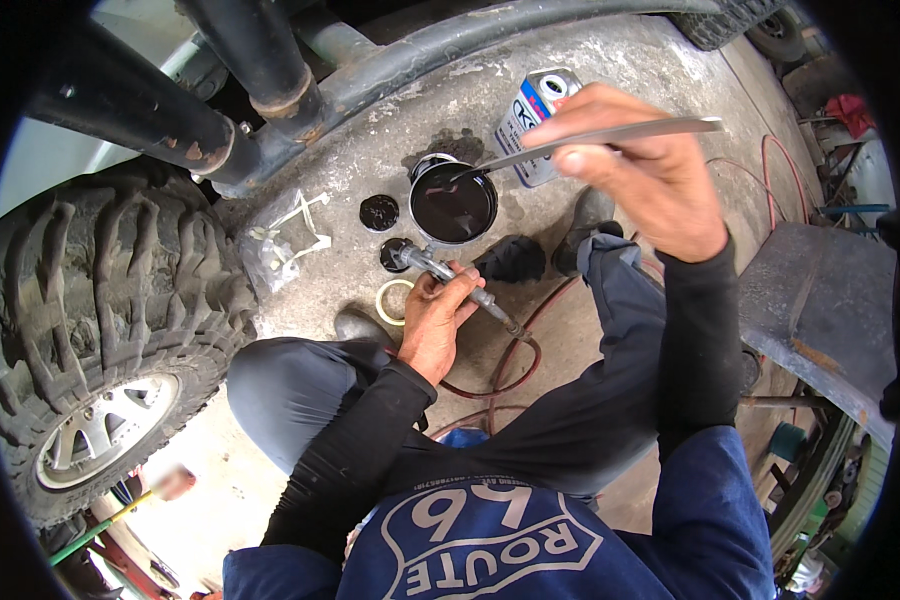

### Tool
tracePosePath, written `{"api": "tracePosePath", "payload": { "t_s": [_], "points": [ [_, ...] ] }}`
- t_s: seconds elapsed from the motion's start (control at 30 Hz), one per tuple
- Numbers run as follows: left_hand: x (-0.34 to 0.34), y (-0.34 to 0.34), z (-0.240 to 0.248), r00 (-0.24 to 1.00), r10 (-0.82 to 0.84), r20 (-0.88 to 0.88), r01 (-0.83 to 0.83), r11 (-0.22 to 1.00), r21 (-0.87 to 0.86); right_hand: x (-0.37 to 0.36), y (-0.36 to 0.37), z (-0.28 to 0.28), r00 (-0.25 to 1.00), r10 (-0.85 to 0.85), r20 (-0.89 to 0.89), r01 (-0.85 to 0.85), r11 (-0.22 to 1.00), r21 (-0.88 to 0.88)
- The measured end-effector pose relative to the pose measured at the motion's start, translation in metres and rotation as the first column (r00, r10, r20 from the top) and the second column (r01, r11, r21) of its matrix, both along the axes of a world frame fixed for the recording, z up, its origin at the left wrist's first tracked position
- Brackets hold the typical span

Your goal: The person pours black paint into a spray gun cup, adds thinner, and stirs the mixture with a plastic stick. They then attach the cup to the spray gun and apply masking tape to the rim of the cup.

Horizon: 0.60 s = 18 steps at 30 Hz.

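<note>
My left hand (432,325) is closed around a grey metal air gun (485,301), which seems to be joined to a red hose at its lower end. Its upper end points at a small round black patch or lid (394,254). Above the open paint can, my right hand (642,165) pinches a long flat metal stirring strip (620,133). The strip slants down to the left, its lower tip at the black paint. That round can (454,203) stands on the floor, dark glossy liquid inside. Behind my right fingers stands a rectangular metal tin (533,135), partly hidden.
A large muddy tyre (110,300) fills the left, under a thick grey metal bar (410,75). A black disc (379,212), a pale tape ring (394,300) and a clear plastic bag (288,240) lie near the can. Red hose (500,385) coils between my legs. A dark panel (820,300) sits right.
</note>
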<state>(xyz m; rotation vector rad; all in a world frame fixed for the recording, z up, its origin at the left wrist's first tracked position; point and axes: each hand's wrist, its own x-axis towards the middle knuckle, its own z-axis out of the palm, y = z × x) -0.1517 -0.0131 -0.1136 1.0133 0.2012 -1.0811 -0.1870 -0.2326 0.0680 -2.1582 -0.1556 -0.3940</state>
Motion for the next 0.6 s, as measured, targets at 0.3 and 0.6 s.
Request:
{"api": "tracePosePath", "payload": {
  "t_s": [0.3,0.6],
  "points": [
    [0.001,0.001,0.001,1.000,-0.012,-0.004,0.012,1.000,0.018,0.025,0.005,-0.057,0.889,-0.278,-0.363,0.292,0.956,-0.018],
    [0.001,0.001,0.002,1.000,0.000,0.005,0.000,1.000,0.016,0.008,-0.009,-0.024,0.957,-0.235,-0.170,0.280,0.903,0.325]
  ]
}}
